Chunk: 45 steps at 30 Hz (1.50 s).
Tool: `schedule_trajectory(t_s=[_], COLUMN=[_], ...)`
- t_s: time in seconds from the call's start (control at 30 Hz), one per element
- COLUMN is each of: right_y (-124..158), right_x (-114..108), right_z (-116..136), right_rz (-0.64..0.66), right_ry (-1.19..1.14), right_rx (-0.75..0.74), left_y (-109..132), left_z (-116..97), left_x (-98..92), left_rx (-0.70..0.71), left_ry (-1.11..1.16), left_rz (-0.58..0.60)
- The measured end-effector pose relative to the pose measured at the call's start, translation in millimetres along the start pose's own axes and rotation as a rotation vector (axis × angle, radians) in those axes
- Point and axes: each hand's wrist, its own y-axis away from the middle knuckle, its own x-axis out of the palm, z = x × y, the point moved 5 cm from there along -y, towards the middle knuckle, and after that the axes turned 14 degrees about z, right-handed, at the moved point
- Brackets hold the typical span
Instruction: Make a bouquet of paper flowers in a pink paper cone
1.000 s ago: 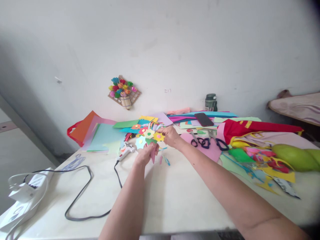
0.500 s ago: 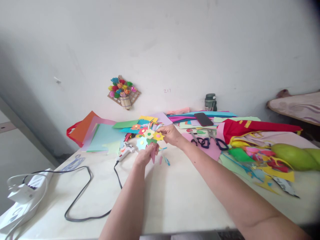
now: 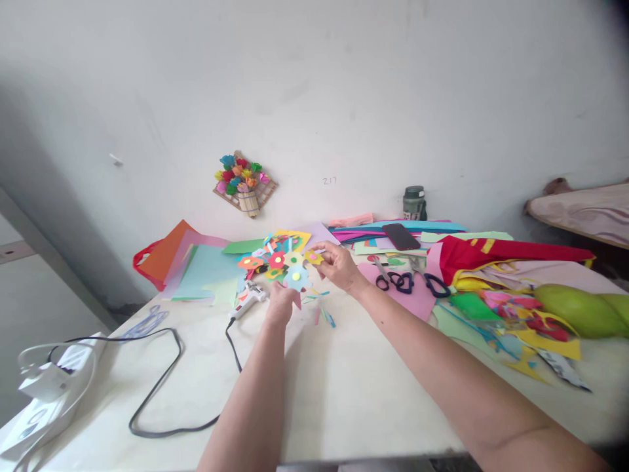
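A bunch of cut-paper flowers (image 3: pixel 296 278) in light blue, pale yellow, red and orange stands over the table, with a pointed pink paper piece below it. My left hand (image 3: pixel 281 303) is closed around the lower part of the bunch; its fingertips are partly hidden. At the right side of the bunch, my right hand (image 3: pixel 339 267) pinches a yellow paper flower (image 3: pixel 314 257) with a pink centre between thumb and fingers. Just left of my left hand lies a white glue gun (image 3: pixel 249 299). Small paper strips (image 3: pixel 327 318) lie below the bunch.
Coloured paper sheets (image 3: pixel 206 269) lie at the back left. Scissors (image 3: pixel 403 282), a phone (image 3: pixel 401 236), paper scraps (image 3: pixel 521 328) and green fruit (image 3: pixel 574 309) are on the right. A black cord (image 3: pixel 157 431) loops towards a power strip (image 3: pixel 63 380). A bottle (image 3: pixel 414 203) stands by the wall.
The bunch has tilted and spread to the left, showing the orange and red flowers more. My right hand has shifted slightly, with the yellow flower now turned and clearer at its fingertips.
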Motion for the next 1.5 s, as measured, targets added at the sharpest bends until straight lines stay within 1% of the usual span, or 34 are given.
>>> schedule_trajectory(t_s=[0.07, 0.13, 0.27, 0.4, 0.53, 0.6, 0.67, 0.83, 0.9, 1.0, 1.1, 1.2, 1.27, 1.37, 1.43, 1.5], right_y=[2.6, 4.2, 4.7, 5.5, 7.5, 7.3, 6.3, 1.8, 0.7, -0.1, -0.4, -0.8, -0.7, -0.1, 0.5, 1.9], right_x=[-4.8, -6.8, -4.3, -1.8, -5.9, -8.4, -11.2, -16.5, -18.9, -22.2, -24.4, -25.4, -25.3, -24.4, -23.7, -23.4], right_z=[-4.1, -12.7, -29.2, -31.6, -27.6, -26.1, -24.4, -15.7, -13.5, -15.5, -20.9, -25.0, -26.6, -27.4, -27.3, -29.4], right_rz=[-0.088, -0.123, -0.121, -0.118, -0.133, -0.141, -0.174, -0.24, -0.245, -0.237, -0.233, -0.233, -0.238, -0.246, -0.251, -0.263], right_ry=[-0.028, -0.053, -0.148, -0.227, -0.336, -0.423, -0.459, -0.409, -0.413, -0.435, -0.474, -0.513, -0.541, -0.581, -0.616, -0.643], right_rx=[0.015, 0.061, 0.137, 0.175, 0.127, 0.089, 0.078, 0.129, 0.146, 0.181, 0.199, 0.193, 0.201, 0.223, 0.211, 0.198], left_y=[0.8, 2.3, 5.3, 6.8, 7.3, 7.5, 7.4, 6.1, 6.7, 9.1, 11.4, 11.3, 10.0, 7.5, 5.2, 2.8], left_z=[-3.7, -6.4, -8.6, -14.2, -16.7, -16.9, -16.4, -13.4, -13.5, -17.1, -21.9, -19.2, -13.3, -5.5, -4.2, -5.7], left_x=[-3.0, -4.1, -1.5, 3.9, 6.1, 5.2, 4.6, 9.1, 11.2, 15.1, 19.0, 21.9, 23.1, 23.6, 22.0, 16.9], left_rx=[0.059, 0.107, 0.091, 0.085, 0.061, 0.054, 0.056, 0.05, 0.015, -0.056, -0.085, -0.081, -0.058, -0.022, -0.006, 0.003], left_ry=[-0.02, -0.042, -0.066, -0.032, 0.013, -0.012, -0.05, -0.064, -0.064, -0.074, -0.086, -0.077, -0.051, -0.036, -0.057, -0.073], left_rz=[-0.053, -0.071, -0.064, -0.054, -0.064, -0.084, -0.092, -0.01, 0.016, 0.056, 0.096, 0.156, 0.205, 0.249, 0.218, 0.101])
